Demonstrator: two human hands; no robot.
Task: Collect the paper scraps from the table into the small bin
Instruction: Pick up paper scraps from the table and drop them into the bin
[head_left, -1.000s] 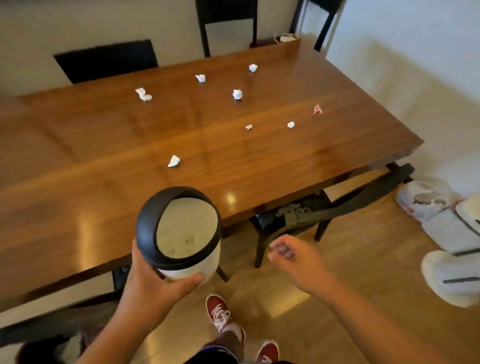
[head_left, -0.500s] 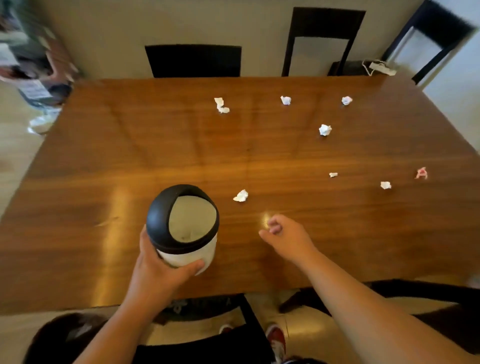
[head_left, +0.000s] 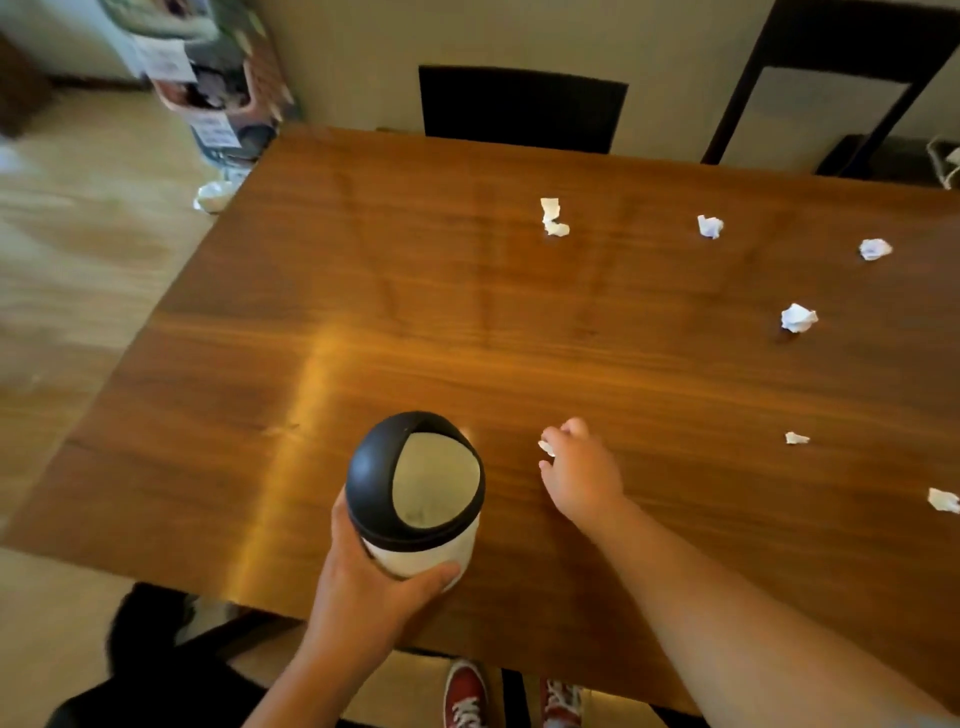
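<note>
Presently my left hand (head_left: 363, 587) is wrapped around the bin (head_left: 415, 499), its mouth tilted toward my right hand (head_left: 579, 470), presumably to shorten each drop. Those fingers (head_left: 558, 439) are closing on the nearest scrap (head_left: 545, 448); whether it is pinched I cannot tell. Six scraps lie beyond that grip across the table (head_left: 415, 291).

- table (head_left: 519, 322): brown wood with grain lines running across, pretty glossy, there's a bright glare streak down the near side
- small bin (head_left: 415, 493): black lid looks like smooth plastic with a soft sheen, white body under it looks matt
- paper scraps (head_left: 798, 317): white, crumpled, rough-looking
- floor (head_left: 78, 291): pale wood planks, slight shine
</note>
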